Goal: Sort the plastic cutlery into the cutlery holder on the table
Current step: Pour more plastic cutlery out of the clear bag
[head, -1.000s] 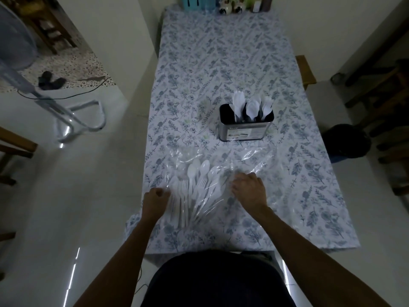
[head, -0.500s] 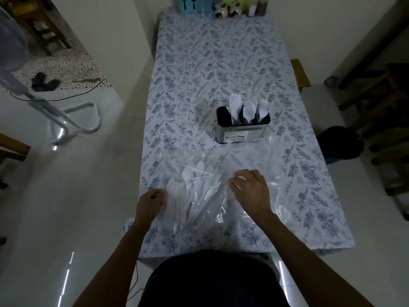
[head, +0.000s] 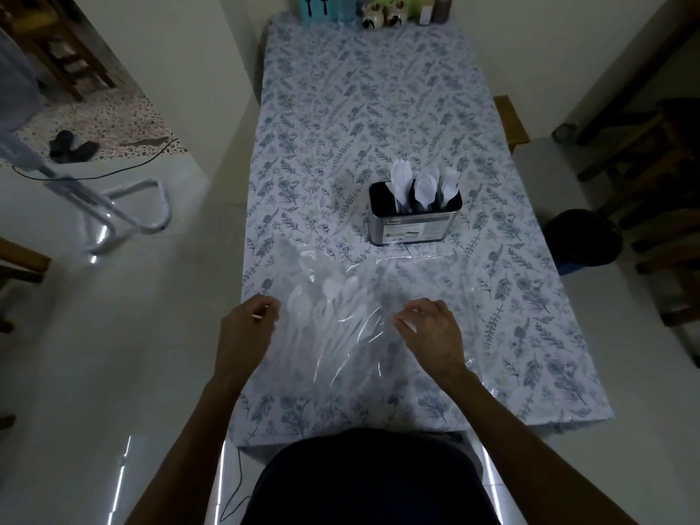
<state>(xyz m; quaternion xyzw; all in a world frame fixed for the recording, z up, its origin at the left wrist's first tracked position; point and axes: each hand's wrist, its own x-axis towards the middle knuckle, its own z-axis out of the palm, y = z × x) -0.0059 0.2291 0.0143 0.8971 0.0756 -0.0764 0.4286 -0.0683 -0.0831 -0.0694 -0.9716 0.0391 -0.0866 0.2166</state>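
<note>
Dim room, pale tiled floor (head: pixel 113 335), long tabletop (head: pixel 378 108) under a blue leaf-print cloth running away from the person. Left hand (head: pixel 242 335) at the near left edge, fingers (head: pixel 261 316) pinched together on the left edge of a clear plastic bag (head: pixel 363 327). Right hand (head: pixel 432 335) a little right of centre, fingers (head: pixel 407 322) bent and closed onto the bag's film; something small and white shows at the fingertips, can't tell what. Bag lies flat on the tabletop between the two hands.

Loose white plastic cutlery (head: pixel 333 316) sits inside the bag, mostly spoons, long axes running near-to-far with a slight tilt right, bowls at the far end, handles toward the person. Individual pieces blur together under the film.

Cutlery holder (head: pixel 414 221) stands upright beyond the bag, right of centre, apart from it; dark inside, shiny metal wall with a label on the near face. White pieces (head: pixel 426 187) already stand in it in three groups, heads up.

Far end of the tabletop: teal container (head: pixel 318 7), two small ceramic figures (head: pixel 382 15), bottles (head: pixel 439 9) against the wall. Left on the floor: metal tube stand (head: pixel 125 217), a cable (head: pixel 94 172), dark footwear (head: pixel 72 147) on a pebbled mat. Right: dark round bin (head: pixel 583 236), wooden furniture (head: pixel 651 145).
</note>
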